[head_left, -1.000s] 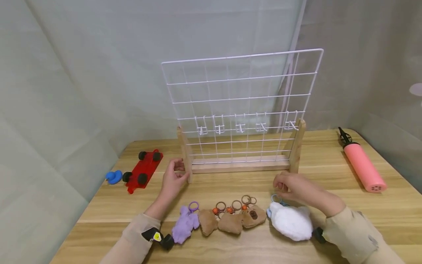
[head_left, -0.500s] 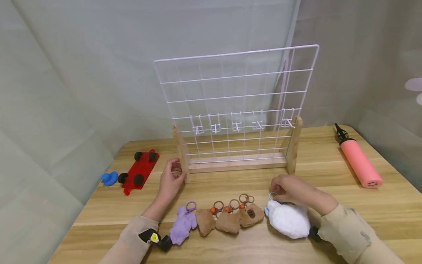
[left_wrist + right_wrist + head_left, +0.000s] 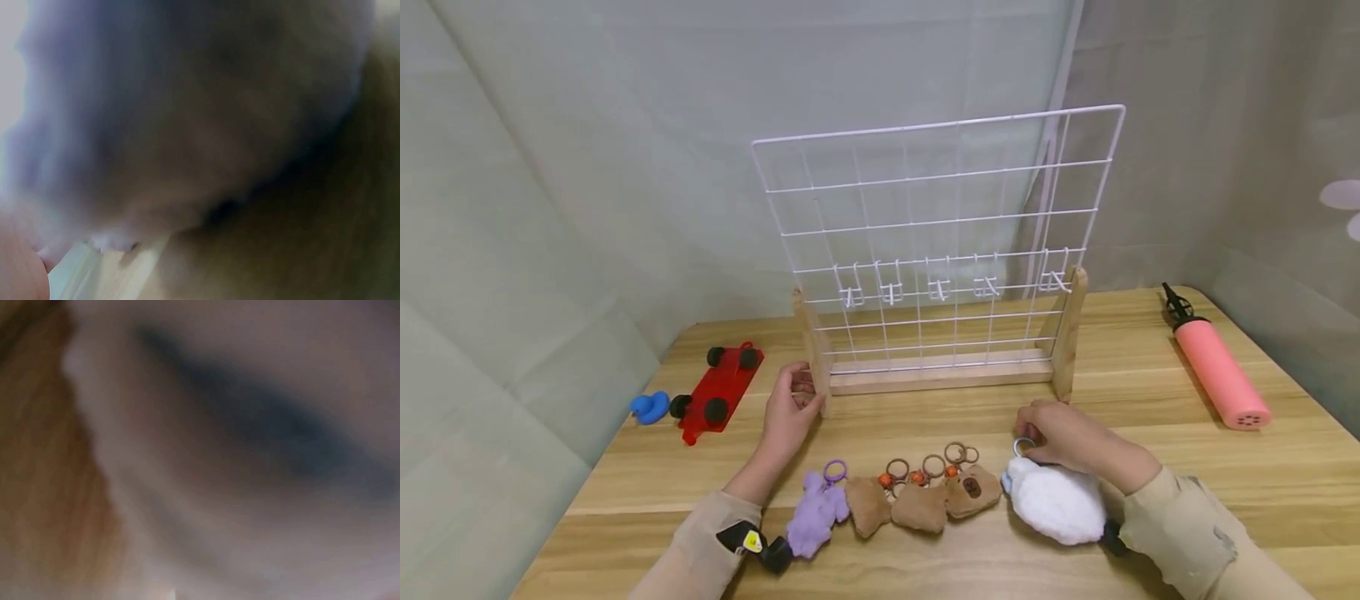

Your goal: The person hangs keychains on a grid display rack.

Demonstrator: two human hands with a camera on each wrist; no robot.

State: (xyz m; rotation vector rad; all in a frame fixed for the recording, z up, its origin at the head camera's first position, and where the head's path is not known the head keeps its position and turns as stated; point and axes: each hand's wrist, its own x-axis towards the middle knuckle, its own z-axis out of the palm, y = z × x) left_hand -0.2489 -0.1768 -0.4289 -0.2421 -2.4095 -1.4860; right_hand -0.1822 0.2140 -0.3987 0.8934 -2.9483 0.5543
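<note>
One white plush (image 3: pixel 1058 504) at right fingers (image 3: pixel 1028 419)

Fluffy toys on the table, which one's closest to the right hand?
The white toy, last one on the right. It's the only white one; the purple toy and three brown toys lie farther from the right hand.

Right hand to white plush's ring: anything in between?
Nothing visible in the head view: the right hand's fingertips are right at the pale ring of the white plush. Can't tell if they pinch it; the right wrist view is too blurred.
</note>
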